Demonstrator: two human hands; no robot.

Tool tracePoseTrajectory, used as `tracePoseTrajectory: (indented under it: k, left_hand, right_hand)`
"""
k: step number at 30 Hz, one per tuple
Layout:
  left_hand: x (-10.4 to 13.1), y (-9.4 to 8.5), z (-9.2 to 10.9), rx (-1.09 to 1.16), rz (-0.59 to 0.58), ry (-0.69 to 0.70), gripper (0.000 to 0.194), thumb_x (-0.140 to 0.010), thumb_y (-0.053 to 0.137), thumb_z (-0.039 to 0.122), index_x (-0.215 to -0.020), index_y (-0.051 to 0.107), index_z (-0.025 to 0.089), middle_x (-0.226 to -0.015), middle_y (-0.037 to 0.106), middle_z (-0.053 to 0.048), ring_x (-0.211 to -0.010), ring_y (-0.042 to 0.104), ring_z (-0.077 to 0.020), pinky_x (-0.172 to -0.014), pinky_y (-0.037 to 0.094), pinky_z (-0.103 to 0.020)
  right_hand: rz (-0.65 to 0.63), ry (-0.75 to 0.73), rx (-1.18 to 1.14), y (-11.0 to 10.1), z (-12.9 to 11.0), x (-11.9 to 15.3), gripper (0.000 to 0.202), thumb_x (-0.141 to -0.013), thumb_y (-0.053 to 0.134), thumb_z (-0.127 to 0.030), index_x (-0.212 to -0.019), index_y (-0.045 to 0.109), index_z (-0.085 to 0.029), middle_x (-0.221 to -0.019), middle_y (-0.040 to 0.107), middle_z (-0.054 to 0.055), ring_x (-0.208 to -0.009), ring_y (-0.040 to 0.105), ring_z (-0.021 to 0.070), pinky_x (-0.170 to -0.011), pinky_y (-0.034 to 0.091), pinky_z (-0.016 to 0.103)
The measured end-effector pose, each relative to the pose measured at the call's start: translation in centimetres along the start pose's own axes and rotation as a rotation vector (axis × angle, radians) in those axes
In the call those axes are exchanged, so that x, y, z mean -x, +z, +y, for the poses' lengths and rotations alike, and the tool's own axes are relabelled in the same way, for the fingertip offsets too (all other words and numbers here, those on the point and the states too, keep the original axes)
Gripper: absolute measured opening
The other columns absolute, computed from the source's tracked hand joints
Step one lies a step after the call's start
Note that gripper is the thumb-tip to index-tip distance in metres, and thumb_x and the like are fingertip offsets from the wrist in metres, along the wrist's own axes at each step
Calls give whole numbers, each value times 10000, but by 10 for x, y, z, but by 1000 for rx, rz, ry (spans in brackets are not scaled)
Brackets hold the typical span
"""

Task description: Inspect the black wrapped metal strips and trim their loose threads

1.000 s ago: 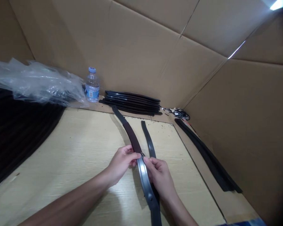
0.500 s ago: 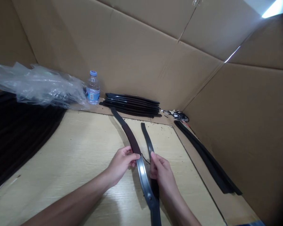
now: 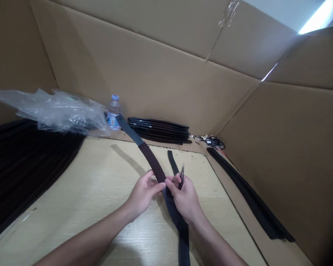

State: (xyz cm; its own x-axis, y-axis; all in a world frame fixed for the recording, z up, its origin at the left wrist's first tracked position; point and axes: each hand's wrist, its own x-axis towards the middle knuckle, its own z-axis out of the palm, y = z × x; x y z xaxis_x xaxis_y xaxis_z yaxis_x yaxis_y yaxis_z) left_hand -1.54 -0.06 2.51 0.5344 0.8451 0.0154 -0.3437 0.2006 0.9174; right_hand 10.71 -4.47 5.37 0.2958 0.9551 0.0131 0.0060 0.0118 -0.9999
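A long curved dark strip with a maroon-black sleeve around its middle slants over the table, its far bare end raised near the bottle. My left hand pinches it from the left, thumb on top. From the right, my right hand pinches the same strip with thumb and finger close to the left thumb. Small pointed metal tweezers or snips stick up from the right hand's fingers. Behind that hand, a second dark strip lies on the table, partly hidden.
A pale wooden table lies below. At the back stand a water bottle and stacked black strips. Plastic bags cover dark strips at left. More black strips lie right, beside cardboard walls.
The held strip's far end has lifted and swung left. My right hand has moved left onto this strip, and the pointed tool now shows in it. The view has shifted slightly.
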Motion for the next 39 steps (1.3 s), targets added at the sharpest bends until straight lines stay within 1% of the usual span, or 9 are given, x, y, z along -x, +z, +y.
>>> tracePoseTrajectory:
  k: [3,6,9,11,13,18,29,34,39]
  left_hand:
    - [3,-1,1,-85,-90,-25,456,-723,708,264,-1131,515,205,-966,625,-56,-886,581,-182,-779,452,-298]
    - [8,-7,0,-437,-208,-84,464,-666,755,338,-1060,557,191,-894,612,-59,-787,579,-192,-668,461,-292]
    - [10,-11,3,-846,-333,145,297,-748,673,387,-950,622,175,-870,619,-78,-801,562,-217,-704,449,-326]
    - [10,-12,8,-1064,-332,399,282,-812,605,354,-1029,616,175,-998,610,-114,-952,526,-257,-822,417,-369]
    - [8,-12,12,-1222,-296,561,366,-828,587,338,-1150,561,167,-1145,561,-145,-1076,462,-291,-907,363,-404]
    - [4,-15,7,-1499,-415,530,318,-887,484,355,-1129,553,161,-1030,610,-128,-952,530,-278,-847,376,-397]
    - [3,-17,-4,-1687,-425,602,344,-897,455,393,-1114,527,136,-997,612,-93,-910,552,-250,-798,440,-363]
    - [2,-19,-4,-1724,-424,583,275,-887,478,386,-1006,555,150,-955,618,-68,-874,565,-229,-790,460,-345]
    - [-1,-22,-8,-1726,-423,525,285,-876,489,410,-996,555,160,-939,634,-70,-884,581,-236,-815,460,-360]
  right_hand:
    - [4,-60,89,-7,-2,-7,330,-738,654,-380,-671,365,-235,-717,569,-2,-729,548,187,-704,430,309]
    - [-20,-71,180,-23,-4,-16,301,-719,666,-354,-644,404,-224,-687,557,-5,-679,504,181,-679,394,309]
    - [-99,-45,246,-40,-6,-22,302,-707,672,-328,-615,404,-220,-640,522,-21,-637,463,168,-640,365,297]
    - [-173,-18,276,-48,-7,-22,279,-713,667,-306,-626,419,-213,-641,511,-25,-637,456,164,-637,360,294]
    - [-250,10,292,-50,-8,-19,254,-721,661,-287,-650,431,-207,-658,506,-24,-657,463,166,-651,366,295]
    - [-394,64,297,-44,-4,-13,242,-755,624,-277,-688,400,-213,-687,466,-33,-685,458,158,-668,381,283]
    - [-534,62,355,-47,18,-23,243,-797,591,-275,-716,370,-218,-688,453,-42,-660,464,139,-639,401,263]
    - [-512,12,487,-49,10,-25,230,-817,596,-333,-746,414,-211,-760,568,-3,-702,539,164,-646,420,282]
    - [-433,-69,647,-62,-6,-23,276,-929,413,-392,-717,376,-221,-639,439,-50,-592,423,140,-578,320,280]
